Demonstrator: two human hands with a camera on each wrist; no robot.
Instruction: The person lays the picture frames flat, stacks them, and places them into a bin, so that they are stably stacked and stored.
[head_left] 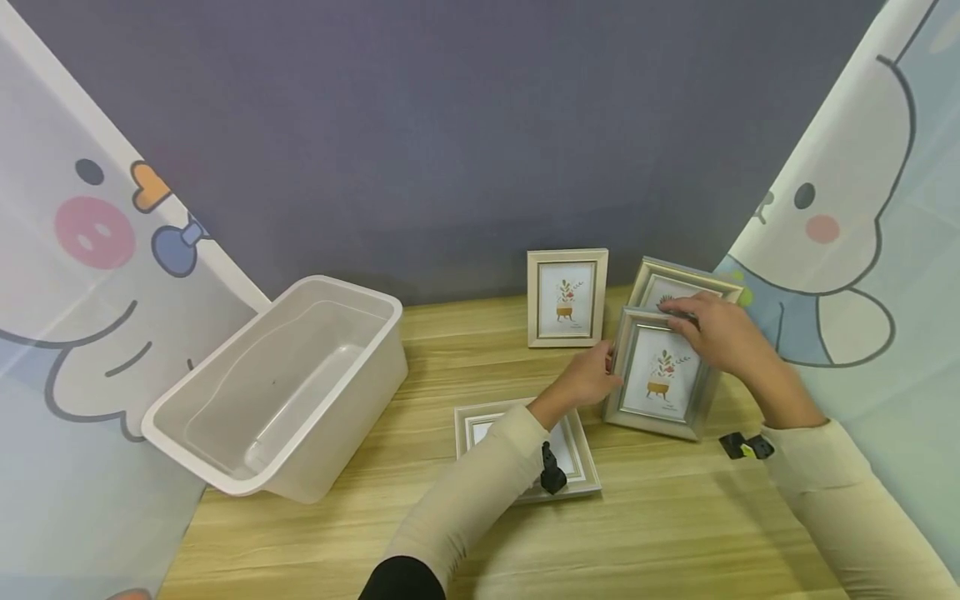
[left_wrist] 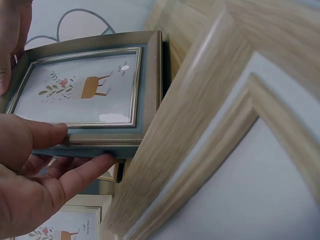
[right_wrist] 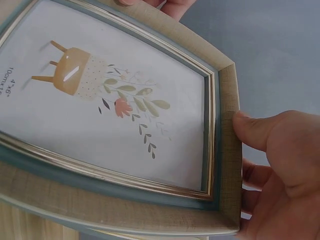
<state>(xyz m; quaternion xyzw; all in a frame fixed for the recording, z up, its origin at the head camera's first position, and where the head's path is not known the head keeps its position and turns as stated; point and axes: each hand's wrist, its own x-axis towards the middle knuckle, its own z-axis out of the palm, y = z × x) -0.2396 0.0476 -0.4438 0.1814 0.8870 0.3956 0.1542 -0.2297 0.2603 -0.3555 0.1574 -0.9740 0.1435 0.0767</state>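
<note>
A grey-beige picture frame [head_left: 662, 375] with a blue-green inner border and a potted-plant print is tilted back between both hands. My left hand [head_left: 585, 379] grips its left side; in the left wrist view the thumb lies on the front and the fingers are behind the edge. At the top edge, my right hand [head_left: 712, 332] pinches the frame, thumb on the front rim and fingers curled behind, as the right wrist view shows. Directly behind stands a gold-edged picture frame [head_left: 693, 276], mostly hidden. A cream picture frame [head_left: 567, 302] stands upright to the left, near the back wall.
Under my left forearm another picture frame [head_left: 587, 467] lies face up on the wood-grain table [head_left: 660, 517]. A deep off-white plastic bin [head_left: 341, 425] stands at the left. A dark grey wall [head_left: 465, 142] closes the back, with cartoon-printed sheets [head_left: 832, 233] on both sides.
</note>
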